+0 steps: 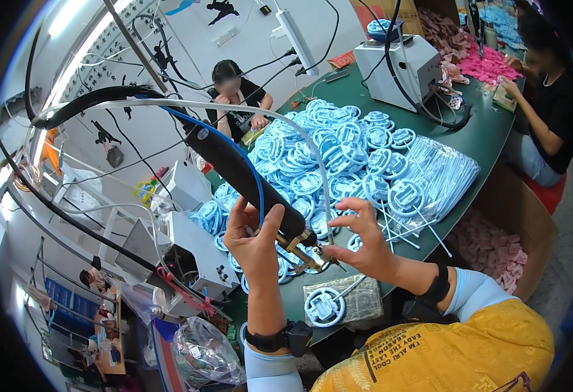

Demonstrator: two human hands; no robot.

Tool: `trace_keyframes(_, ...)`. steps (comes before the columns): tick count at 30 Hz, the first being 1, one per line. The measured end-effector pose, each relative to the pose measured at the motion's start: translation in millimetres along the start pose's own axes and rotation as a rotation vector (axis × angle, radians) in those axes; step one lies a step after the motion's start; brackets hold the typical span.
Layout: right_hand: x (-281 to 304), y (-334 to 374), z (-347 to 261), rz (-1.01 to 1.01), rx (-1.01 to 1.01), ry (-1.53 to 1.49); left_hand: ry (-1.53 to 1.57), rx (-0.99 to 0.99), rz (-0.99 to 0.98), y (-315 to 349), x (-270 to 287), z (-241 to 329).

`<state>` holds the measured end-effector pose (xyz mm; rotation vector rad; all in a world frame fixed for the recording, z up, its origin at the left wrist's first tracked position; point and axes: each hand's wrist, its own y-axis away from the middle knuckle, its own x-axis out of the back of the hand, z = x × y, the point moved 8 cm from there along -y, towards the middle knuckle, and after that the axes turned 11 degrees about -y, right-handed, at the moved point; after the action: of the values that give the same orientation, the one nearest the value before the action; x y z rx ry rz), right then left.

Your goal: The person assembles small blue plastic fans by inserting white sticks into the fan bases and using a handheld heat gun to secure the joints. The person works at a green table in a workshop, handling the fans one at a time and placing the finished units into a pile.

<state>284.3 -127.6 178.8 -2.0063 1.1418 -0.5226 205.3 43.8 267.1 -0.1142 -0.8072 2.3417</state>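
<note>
A black cylindrical hand tool with a brass-coloured nozzle hangs slanting down before me. My left hand grips its lower end, the thumb lying along the near side and other fingers partly hidden. At the nozzle tip is my right hand, fingers curved and spread, the thumb touching the metal end. A clear tube runs down to that tip. Below, a pale blue plastic ring on a stick lies on a worn, tape-wrapped block.
A large heap of pale blue rings covers much of the green table. Bagged sticks lie at its right. White machine boxes stand on the table. Two people sit across and at right. A cardboard box holds pink pieces.
</note>
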Motion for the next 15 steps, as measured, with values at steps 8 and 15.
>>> trace_keyframes(8, -8.1, -8.7, -15.4, 0.024, 0.008, 0.1, -0.01, -0.014, 0.047, 12.5, -8.0, 18.8)
trace_keyframes(15, 9.8, 1.5, -13.7, 0.088, -0.047, 0.103, 0.062, 0.016, 0.061, 14.9, -16.8, 19.0)
